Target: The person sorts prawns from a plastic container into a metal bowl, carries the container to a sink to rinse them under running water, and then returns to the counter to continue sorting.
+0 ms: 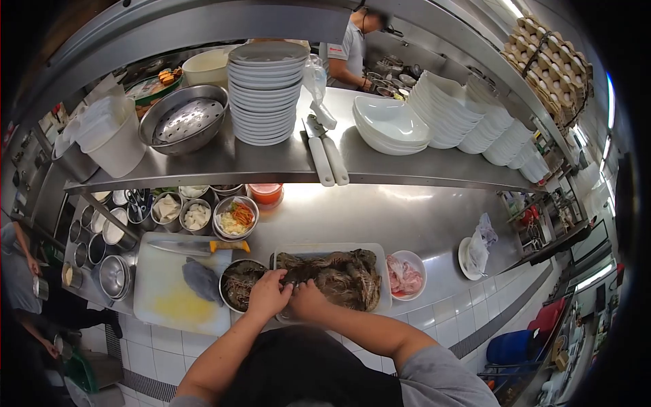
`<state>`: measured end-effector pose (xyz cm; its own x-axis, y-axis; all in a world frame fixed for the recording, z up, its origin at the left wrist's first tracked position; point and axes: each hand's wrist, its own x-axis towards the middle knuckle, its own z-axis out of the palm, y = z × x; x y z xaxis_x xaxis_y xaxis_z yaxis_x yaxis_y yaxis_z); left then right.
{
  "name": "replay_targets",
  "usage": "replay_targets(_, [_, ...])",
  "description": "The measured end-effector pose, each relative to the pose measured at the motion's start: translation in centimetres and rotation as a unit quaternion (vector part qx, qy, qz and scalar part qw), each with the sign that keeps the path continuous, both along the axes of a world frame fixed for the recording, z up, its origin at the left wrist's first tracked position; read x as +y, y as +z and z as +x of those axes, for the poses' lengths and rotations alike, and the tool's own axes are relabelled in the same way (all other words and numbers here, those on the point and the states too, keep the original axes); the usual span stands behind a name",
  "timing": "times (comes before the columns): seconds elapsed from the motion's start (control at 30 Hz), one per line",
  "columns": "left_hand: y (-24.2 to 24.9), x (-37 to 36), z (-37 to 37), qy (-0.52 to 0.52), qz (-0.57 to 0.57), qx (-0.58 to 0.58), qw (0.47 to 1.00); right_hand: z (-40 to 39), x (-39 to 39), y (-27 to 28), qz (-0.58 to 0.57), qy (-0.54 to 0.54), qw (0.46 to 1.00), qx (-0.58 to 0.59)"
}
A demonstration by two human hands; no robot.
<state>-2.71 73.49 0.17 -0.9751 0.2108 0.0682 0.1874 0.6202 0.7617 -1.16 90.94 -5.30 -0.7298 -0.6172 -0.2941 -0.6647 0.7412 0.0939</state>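
Raw shrimp (352,278) lie heaped in a shallow rectangular tray (384,261) at the front edge of the steel counter. Over the tray's left end, my left hand (270,295) has its fingers bent toward the shrimp; what its fingertips hold, if anything, is hidden. My right hand (308,300) is close beside it, fingers curled down among the shrimp, with its fingertips hidden. A round metal bowl (224,298) with more shrimp stands left of the tray, partly behind my left hand.
Left are a white cutting board (152,271), a yellow-handled knife (229,245), a dark cloth (201,280) and ingredient bowls (235,219). Pink meat (405,277) fills a bowl on the right. Plates (266,95) stand on the shelf overhead. Other people work beyond it and at left.
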Motion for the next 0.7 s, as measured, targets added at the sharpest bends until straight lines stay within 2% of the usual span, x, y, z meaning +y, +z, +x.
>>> replay_targets(0.2, [-0.2, 0.0, 0.2, -0.007, 0.002, 0.004, 1.0, -0.7, -1.4, -1.1, 0.1, 0.013, 0.995, -0.02])
replay_targets(0.3, [-0.3, -0.1, 0.3, -0.002, -0.002, -0.004, 1.0, -1.1, -1.5, -0.6, 0.037, 0.028, 0.999, -0.004])
replay_targets(0.37, [-0.4, -0.2, 0.3, 0.004, 0.004, -0.013, 1.0, -1.9, -1.3, 0.6, 0.098, 0.07, 0.993, -0.019])
replay_targets(0.47, [-0.2, -0.5, 0.6, 0.002, 0.028, -0.015, 0.999, -2.7, -0.3, 1.2, 0.095, 0.024, 0.995, 0.002])
replay_targets(0.57, [-0.2, -0.8, 0.9, -0.002, 0.049, -0.012, 0.999, -2.9, 1.4, 2.6, -0.018, -0.074, 0.997, -0.005])
replay_targets(0.7, [0.5, -1.2, 1.2, 0.004, 0.063, -0.021, 0.998, -2.3, 2.9, 5.2, -0.099, -0.122, 0.987, -0.014])
